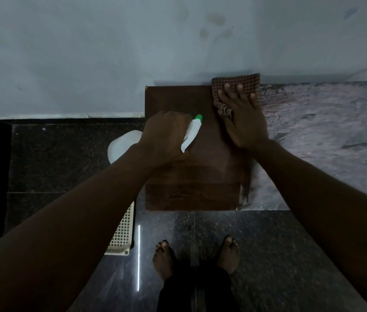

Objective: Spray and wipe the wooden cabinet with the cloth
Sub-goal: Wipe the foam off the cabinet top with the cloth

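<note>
At the far right corner of the cabinet top, your right fingers [240, 90] lie straight and spread, your right hand [242, 122] pressing flat on the brown, waffle-checked cloth [234, 81]. Over on the left, your left hand [164, 138] curls tight round the spray bottle [191, 134], with its white plastic head and green nozzle angled across the dark, smooth-grained wooden cabinet [191, 188]. A mottled stone counter [324, 143] butts against the cabinet's right side.

Cloth [234, 84] on far right corner of cabinet [191, 188]; spray bottle [192, 133] over its left side.
</note>
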{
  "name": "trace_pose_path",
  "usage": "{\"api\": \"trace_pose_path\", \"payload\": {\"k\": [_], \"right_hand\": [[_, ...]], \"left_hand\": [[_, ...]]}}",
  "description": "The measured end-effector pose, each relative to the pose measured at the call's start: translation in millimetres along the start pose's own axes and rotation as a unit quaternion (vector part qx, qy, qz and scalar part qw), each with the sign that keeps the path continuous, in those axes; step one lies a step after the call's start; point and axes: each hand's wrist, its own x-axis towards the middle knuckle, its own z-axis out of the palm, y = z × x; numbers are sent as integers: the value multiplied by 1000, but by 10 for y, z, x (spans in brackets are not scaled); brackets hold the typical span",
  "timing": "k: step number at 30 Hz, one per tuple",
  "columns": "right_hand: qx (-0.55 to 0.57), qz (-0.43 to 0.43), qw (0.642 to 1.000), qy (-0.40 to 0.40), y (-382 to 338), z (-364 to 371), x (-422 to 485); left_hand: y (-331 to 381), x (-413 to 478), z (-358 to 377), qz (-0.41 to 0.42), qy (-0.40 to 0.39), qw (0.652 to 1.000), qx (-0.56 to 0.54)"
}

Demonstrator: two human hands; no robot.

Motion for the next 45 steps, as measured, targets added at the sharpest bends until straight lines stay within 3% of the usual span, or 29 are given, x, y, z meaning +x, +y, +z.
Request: {"api": "trace_pose_path", "payload": {"k": [10,16,23,37,45], "right_hand": [[-19,-89,995,-33,-107,144,-868],[-16,2,1000,-17,32,22,-496],[-9,-46,999,-2,-68,201,-1039],[-9,-55,998,-21,92,129,-949],[18,52,998,15,537,-94,-382]], "left_hand": [[146,121,-59,3,3,1000,11],[274,228,-60,10,-7,999,49],[465,317,-47,25,21,999,24],[641,395,77,39,-11,999,11],[618,403,75,24,-34,999,21]]}}
